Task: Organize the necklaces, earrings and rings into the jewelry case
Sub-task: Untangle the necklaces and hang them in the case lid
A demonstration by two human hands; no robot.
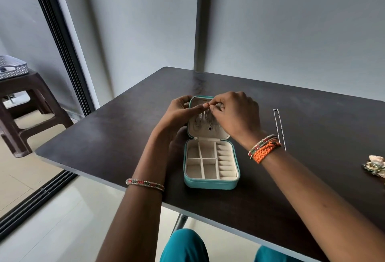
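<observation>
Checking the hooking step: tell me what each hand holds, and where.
Both hands pinch the pendant necklace by its upper end, near the lid's top edge: left hand, right hand. The pendant hangs free below inside the jewelry case lid.

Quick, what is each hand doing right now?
Left hand: fingers curled around the lid edge of the jewelry case.
Right hand: fingers pinching the top of a pendant necklace inside the lid.

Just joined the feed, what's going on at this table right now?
A person is hanging a pendant necklace inside the open lid of a teal jewelry case. The left hand and right hand both pinch its chain near the lid's top. The bottom compartments look empty. Another chain necklace lies on the table to the right.
</observation>
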